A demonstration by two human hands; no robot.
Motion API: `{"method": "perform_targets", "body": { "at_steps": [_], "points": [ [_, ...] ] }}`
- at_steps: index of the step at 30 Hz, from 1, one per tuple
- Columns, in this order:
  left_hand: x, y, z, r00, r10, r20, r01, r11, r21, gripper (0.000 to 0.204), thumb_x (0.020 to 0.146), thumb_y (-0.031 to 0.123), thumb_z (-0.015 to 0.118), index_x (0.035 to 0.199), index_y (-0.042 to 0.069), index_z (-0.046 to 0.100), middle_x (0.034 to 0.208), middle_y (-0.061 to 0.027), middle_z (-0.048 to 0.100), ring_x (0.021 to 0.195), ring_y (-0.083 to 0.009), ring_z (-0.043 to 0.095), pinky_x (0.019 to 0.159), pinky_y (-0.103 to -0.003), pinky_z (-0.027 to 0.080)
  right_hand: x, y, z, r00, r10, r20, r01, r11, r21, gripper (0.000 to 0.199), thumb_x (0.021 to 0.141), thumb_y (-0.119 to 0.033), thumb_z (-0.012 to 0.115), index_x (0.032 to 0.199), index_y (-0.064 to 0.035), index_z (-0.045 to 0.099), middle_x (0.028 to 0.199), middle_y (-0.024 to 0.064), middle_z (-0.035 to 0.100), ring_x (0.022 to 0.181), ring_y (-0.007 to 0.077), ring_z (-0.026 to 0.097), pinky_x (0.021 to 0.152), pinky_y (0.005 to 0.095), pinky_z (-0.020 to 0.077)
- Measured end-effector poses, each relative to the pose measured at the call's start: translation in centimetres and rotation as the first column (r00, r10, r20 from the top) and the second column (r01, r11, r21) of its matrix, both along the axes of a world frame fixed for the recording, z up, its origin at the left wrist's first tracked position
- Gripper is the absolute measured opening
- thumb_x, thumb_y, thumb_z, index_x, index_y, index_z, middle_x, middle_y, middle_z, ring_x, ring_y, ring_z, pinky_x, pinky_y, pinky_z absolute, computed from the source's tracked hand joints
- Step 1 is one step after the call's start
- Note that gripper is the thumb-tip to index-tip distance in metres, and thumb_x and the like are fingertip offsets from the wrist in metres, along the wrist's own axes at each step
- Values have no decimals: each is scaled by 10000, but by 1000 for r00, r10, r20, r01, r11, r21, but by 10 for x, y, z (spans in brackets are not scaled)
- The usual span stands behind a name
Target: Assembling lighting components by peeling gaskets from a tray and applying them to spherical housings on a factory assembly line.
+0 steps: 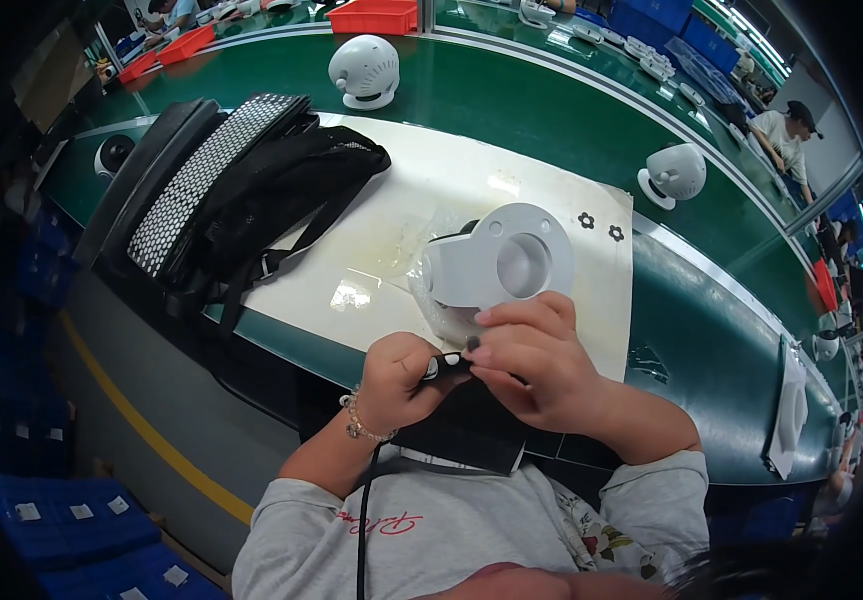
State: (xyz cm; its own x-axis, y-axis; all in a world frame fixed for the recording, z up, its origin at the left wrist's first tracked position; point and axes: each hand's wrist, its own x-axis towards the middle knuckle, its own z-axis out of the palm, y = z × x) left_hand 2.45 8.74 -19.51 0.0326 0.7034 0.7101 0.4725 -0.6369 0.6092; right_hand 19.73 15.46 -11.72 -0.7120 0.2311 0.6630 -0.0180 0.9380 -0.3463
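My left hand [401, 378] is closed around a small black strip with pale round spots [449, 364], in front of my chest. The fingers of my right hand [541, 362] meet the strip's far end and pinch a small dark round piece [471, 344]. Just beyond my hands, a white plastic housing [461, 270] lies on its side, its flat ring-shaped base turned toward me. Clear bubble wrap [433, 305] shows under the housing. Beside my left wrist a black cord [362, 520] runs down over my shirt.
A white board [596, 290] covers the green bench [481, 85]. On its left lies a black mesh bag [281, 180]. White rounded devices stand at the back [366, 72] and right [676, 175]. Two dark flower-shaped pieces [601, 226] lie on the board. Other people work farther off.
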Motion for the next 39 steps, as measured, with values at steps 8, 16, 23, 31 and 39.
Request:
{"method": "perform_targets", "body": {
  "at_steps": [8, 16, 23, 31, 39],
  "points": [
    [0, 0, -5, 999, 22, 49, -22, 1000, 2, 231, 584, 44, 737, 707, 49, 542, 537, -44, 460, 458, -215, 455, 436, -312, 341, 3, 3, 0, 995, 88, 49, -88, 996, 2, 471, 686, 57, 631, 1081, -110, 435, 890, 51, 551, 843, 229, 539, 780, 356, 334],
    [0, -1, -2, 999, 22, 49, -22, 1000, 1, 233, 589, 22, 731, 702, 48, 529, 530, -46, 450, 452, -210, 445, 431, -314, 330, 9, 4, 2, 994, 99, 50, -91, 986, -139, 582, 659, 164, 545, 1138, -107, 358, 852, 76, 525, 813, 235, 534, 693, 313, 426],
    [-2, -1, -5, 1000, 3, 30, -2, 1000, -12, 227, 592, 31, 736, 746, 41, 569, 649, -65, 517, 524, -206, 483, 468, -306, 375, 12, 6, 4, 966, 242, -88, -255, 949, -183, 619, 658, 179, 543, 1163, -109, 331, 862, 94, 504, 740, 207, 521, 671, 303, 441],
    [7, 11, -1, 995, -15, -99, 25, 995, 94, 172, 613, 4, 727, 713, -8, 587, 1338, -251, 325, 907, -236, 585, 605, -262, 479, 6, 66, 19, 944, -257, -210, 114, 846, -521, 619, 774, 100, 477, 1292, -123, 220, 978, 81, 431, 822, 130, 465, 742, 256, 420],
    [8, 9, -6, 1000, -14, -11, 15, 994, 112, 274, 549, 13, 743, 572, -16, 472, 1259, -225, 446, 597, -170, 576, 551, -255, 471, 15, 59, 31, 964, -266, 22, 254, 888, -382, 570, 797, 53, 489, 1292, -107, 258, 1061, 121, 515, 870, 163, 555, 739, 289, 453]
  ]
}}
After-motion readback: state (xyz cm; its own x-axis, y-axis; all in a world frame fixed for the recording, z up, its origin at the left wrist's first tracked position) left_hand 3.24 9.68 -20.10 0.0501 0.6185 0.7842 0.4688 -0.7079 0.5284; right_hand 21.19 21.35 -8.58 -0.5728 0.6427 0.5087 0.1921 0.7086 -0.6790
